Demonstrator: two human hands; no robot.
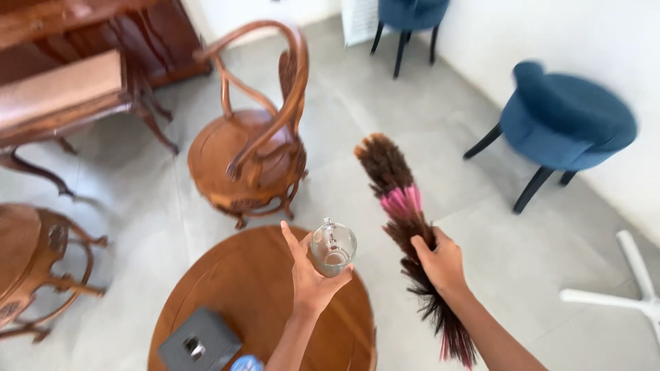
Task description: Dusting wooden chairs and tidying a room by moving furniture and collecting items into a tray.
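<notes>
Left hand (311,278) closed round glass mug (333,247) above round worktop (240,288): fragile, slippery, best held by body. Right hand (440,261) clasps feather duster (405,227) beside worktop: light, soft.

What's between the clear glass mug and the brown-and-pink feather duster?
Nothing: between the clear glass mug and the brown-and-pink feather duster, the head view shows only bare grey floor.

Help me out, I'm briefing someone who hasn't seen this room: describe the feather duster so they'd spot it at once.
Start at the round wooden table at the bottom of the view. Just right of it, the right hand grips the feather duster, angled up over the grey floor. It is the only feathered thing: dark brown plumes with a pink band, unlike the clear glass mug in the left hand.
</notes>
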